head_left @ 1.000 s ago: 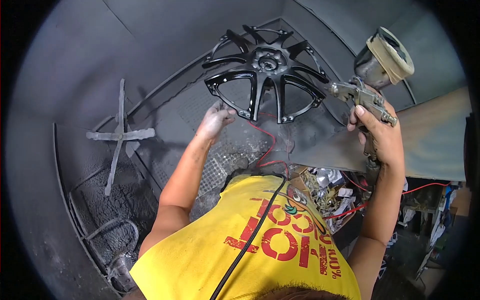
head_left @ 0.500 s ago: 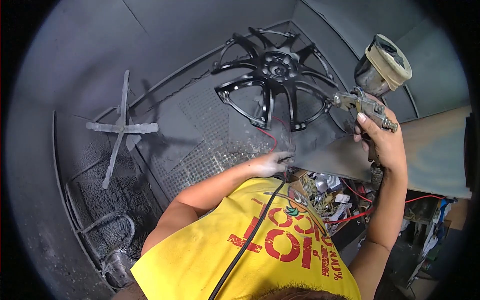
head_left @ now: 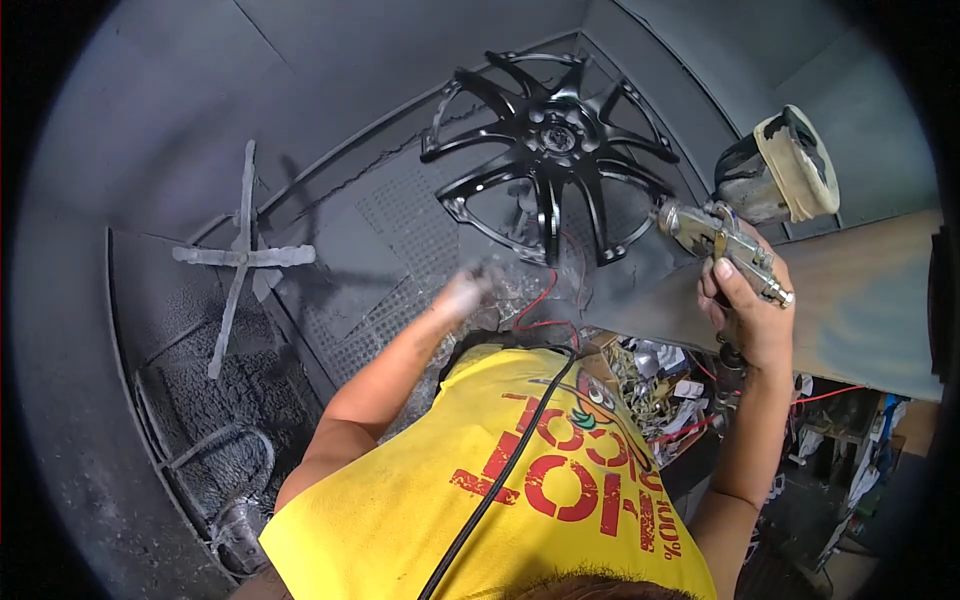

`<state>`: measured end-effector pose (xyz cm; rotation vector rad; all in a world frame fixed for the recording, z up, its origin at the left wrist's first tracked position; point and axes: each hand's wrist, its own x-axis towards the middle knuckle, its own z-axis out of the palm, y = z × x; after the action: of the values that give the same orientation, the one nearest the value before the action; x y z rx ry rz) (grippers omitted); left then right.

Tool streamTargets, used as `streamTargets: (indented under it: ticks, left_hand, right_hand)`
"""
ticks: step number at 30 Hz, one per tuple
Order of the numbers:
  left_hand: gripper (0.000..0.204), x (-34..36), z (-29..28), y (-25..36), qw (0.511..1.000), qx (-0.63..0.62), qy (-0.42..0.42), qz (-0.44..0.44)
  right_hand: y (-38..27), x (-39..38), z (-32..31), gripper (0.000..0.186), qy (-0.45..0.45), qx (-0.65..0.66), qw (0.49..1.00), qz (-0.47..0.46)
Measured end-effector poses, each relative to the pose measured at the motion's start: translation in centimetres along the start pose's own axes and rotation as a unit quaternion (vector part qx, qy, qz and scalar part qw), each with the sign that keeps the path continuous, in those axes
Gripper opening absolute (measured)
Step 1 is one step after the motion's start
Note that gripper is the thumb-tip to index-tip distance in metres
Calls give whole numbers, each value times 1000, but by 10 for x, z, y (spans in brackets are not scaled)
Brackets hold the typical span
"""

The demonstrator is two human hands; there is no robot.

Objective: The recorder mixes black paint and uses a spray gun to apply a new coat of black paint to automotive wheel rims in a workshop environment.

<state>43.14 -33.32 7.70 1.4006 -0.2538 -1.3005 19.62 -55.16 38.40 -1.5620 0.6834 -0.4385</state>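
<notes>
A glossy black multi-spoke wheel rim [head_left: 557, 140] is held up in front of me, its face toward me. My right hand [head_left: 750, 300] is wrapped round a metal spray gun [head_left: 725, 245], whose nozzle points left at the rim's lower right edge. On top of the gun tilts a paint cup [head_left: 755, 180] with a pale band round its mouth. My left hand [head_left: 468, 292] is in the air below the rim, apart from it, and smeared by motion; its fingers cannot be made out.
A grey cross-shaped stand [head_left: 242, 257] is at the left. A red hose [head_left: 545, 300] runs below the rim. Grey booth walls [head_left: 330, 90] surround the back and sides. At lower right are a board [head_left: 850, 300] and a box of scraps [head_left: 650, 385].
My left hand has moved left, away from my waist. The spray gun has dipped slightly and its cup tips further right. The rim has turned a little.
</notes>
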Motion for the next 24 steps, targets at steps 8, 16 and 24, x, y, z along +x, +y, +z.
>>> streamTargets:
  ticks: [8, 16, 24]
  left_hand:
    - [66, 29, -77, 85, 976, -83, 124, 156]
    - [64, 22, -84, 94, 979, -82, 141, 124]
    - [68, 8, -84, 91, 969, -89, 199, 117]
  right_hand:
    - [55, 3, -68, 45, 241, -163, 955, -56]
    - [88, -74, -88, 45, 205, -74, 975, 45]
    - [91, -131, -63, 63, 107, 41, 984, 134]
